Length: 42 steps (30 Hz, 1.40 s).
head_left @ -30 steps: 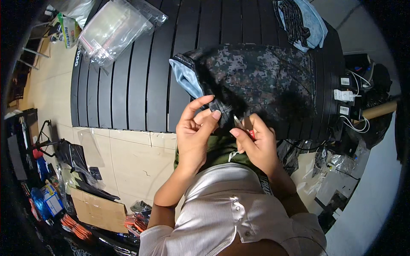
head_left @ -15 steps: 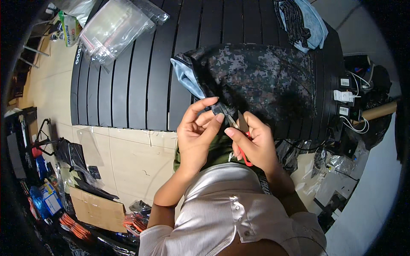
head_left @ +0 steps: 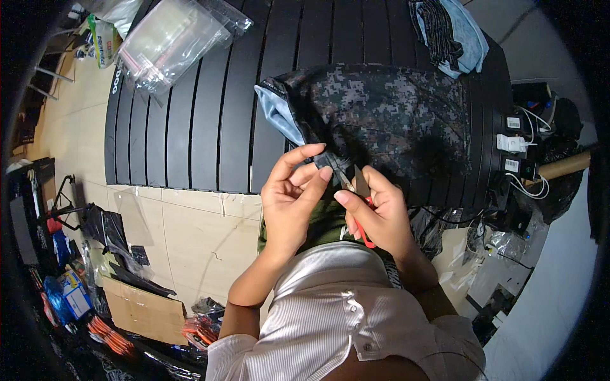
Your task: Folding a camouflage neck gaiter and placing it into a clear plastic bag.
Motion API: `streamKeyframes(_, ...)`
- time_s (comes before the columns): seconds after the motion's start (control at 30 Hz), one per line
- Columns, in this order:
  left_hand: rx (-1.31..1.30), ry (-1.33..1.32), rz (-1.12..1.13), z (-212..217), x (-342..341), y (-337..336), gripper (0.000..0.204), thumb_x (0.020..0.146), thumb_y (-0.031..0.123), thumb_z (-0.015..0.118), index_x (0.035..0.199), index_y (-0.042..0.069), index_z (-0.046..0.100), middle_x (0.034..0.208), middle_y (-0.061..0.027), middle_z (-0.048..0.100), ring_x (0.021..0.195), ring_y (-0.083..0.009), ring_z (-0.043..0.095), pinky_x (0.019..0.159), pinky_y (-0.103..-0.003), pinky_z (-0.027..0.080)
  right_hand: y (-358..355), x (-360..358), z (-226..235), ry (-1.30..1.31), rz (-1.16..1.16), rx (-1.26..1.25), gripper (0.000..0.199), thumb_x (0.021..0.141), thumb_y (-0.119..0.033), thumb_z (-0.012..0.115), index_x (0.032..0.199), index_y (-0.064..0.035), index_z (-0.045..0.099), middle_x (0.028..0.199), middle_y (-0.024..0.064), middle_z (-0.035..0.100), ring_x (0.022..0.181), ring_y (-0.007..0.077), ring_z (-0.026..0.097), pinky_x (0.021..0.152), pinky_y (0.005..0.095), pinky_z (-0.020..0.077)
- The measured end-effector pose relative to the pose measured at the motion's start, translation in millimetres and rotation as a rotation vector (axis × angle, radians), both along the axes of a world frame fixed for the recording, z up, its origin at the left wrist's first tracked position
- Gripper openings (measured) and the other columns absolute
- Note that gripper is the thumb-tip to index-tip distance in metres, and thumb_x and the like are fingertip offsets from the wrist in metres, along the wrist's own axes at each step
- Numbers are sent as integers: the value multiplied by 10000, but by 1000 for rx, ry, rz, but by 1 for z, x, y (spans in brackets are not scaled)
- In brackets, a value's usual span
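A black slatted table (head_left: 190, 127) bears a dark camouflage-patterned fabric garment (head_left: 394, 120) at its near edge. The left hand (head_left: 292, 203) pinches the garment's hem between thumb and fingers. The right hand (head_left: 378, 213) is closed around small red-handled thread snips (head_left: 357, 197), blades at the hem.

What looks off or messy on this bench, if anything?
Nothing damaged or spilled. The camouflage garment hangs off the table's near edge, where the left hand pinches it and the right hand holds red-handled snips.
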<state>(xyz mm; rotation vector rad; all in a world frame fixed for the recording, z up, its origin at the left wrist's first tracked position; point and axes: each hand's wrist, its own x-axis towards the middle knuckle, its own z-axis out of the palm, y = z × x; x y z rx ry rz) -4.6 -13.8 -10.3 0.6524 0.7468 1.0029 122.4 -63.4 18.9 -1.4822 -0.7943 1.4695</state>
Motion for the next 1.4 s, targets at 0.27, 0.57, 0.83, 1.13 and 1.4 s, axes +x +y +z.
streamKeyframes(0.27, 33, 46, 8, 4, 2, 1, 316, 814, -28, 553, 1119, 19, 484, 872, -44, 620, 764, -48, 560, 665, -159, 439, 1, -2, 1, -28, -11, 26, 120, 834, -44, 552, 783, -33, 444, 559, -20, 453, 400, 27, 421, 365, 174, 320)
streamKeyframes(0.57, 105, 164, 58, 3, 1, 0, 215, 789, -43, 580, 1002, -21, 582, 961, -50, 596, 845, -79, 551, 731, -184, 431, -2, 3, -3, -163, 15, 106, 88, 872, -94, 488, 842, -11, 495, 537, 7, 477, 435, 40, 432, 417, 182, 344)
streamKeyframes(0.83, 110, 232, 41, 5, -1, 4, 265, 766, -78, 586, 1025, -23, 566, 973, -74, 596, 874, -95, 557, 765, -198, 439, -3, 10, -2, -170, -38, 170, 223, 908, -134, 407, 992, 22, 541, 571, 33, 503, 499, 70, 462, 496, 200, 381)
streamKeyframes(1.13, 132, 209, 59, 10, -1, 5, 330, 760, -69, 604, 1079, -12, 540, 907, -39, 592, 773, -39, 528, 668, -144, 413, -3, 9, -14, -362, -99, 420, 333, 886, -314, 435, 975, 7, 436, 696, 3, 352, 547, 64, 328, 483, 197, 279)
streamKeyframes(1.4, 230, 371, 3, 15, -3, 2, 296, 765, -60, 604, 1056, -17, 579, 843, -40, 606, 717, -33, 534, 598, -140, 416, 19, 2, -7, -570, -122, 622, 212, 708, 47, 649, 903, -20, 604, 652, -21, 378, 530, 38, 298, 476, 172, 239)
